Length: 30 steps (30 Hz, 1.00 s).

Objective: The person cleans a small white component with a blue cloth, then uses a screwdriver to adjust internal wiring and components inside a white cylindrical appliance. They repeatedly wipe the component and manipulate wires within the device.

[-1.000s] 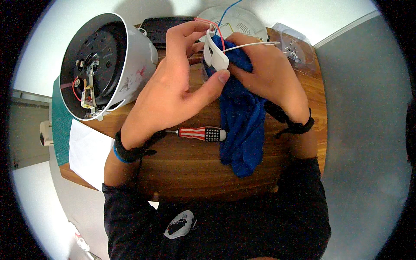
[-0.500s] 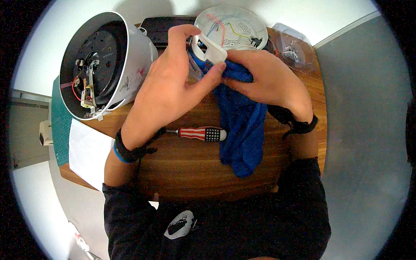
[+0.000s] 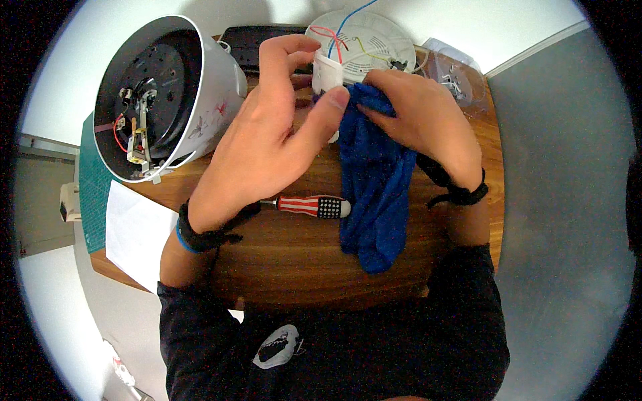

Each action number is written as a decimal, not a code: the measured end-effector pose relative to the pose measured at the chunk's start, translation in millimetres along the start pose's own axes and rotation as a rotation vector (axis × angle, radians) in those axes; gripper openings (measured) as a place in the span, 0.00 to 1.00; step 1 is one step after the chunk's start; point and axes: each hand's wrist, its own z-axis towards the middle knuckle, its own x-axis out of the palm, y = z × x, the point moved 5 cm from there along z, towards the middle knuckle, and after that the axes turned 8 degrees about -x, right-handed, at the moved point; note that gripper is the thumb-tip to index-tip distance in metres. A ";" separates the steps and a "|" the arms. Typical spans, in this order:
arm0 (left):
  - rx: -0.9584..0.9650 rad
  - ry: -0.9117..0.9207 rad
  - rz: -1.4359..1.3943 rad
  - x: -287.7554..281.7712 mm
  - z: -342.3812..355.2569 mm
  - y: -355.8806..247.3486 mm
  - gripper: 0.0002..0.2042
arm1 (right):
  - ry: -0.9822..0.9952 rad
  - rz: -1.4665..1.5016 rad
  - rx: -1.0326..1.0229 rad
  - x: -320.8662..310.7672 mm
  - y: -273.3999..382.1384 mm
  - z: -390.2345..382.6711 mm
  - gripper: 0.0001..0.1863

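Between the fingers and thumb of my left hand (image 3: 257,140) is a small white plastic part (image 3: 328,72), held upright. A blue wire (image 3: 354,17) and a red wire rise beside its top. My right hand (image 3: 431,123) pinches the upper end of a blue cloth (image 3: 378,194) close to the white part; the rest of the cloth hangs down onto the wooden table. Below my left hand lies a screwdriver (image 3: 311,206) with a striped and starred handle, its tip hidden by my wrist. My left fingers cover part of the white piece.
At the left, a white pot-shaped housing (image 3: 217,87) lies on its side, its dark inside showing metal parts. Behind my hands are a round white base (image 3: 394,40) with wires and a black tray-like thing (image 3: 254,43). A clear plastic bag (image 3: 455,67), white paper (image 3: 137,234) and green mat (image 3: 93,200) lie around.
The white part has turned more upright, and the red and blue wires now stand above it. My right hand and the cloth's top have drawn slightly away to the right.
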 end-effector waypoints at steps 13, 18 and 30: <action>0.193 0.069 0.641 7.4 -2.6 14.6 0.41 | -0.105 0.384 -0.148 -16.5 22.8 1.8 0.25; 0.194 0.107 0.605 10.1 -12.8 15.0 0.40 | 0.014 0.482 -0.018 -0.1 25.1 12.9 0.19; 0.407 -0.074 0.689 -24.8 -37.0 -41.8 0.24 | 0.003 0.413 -0.101 -31.9 7.2 -15.3 0.23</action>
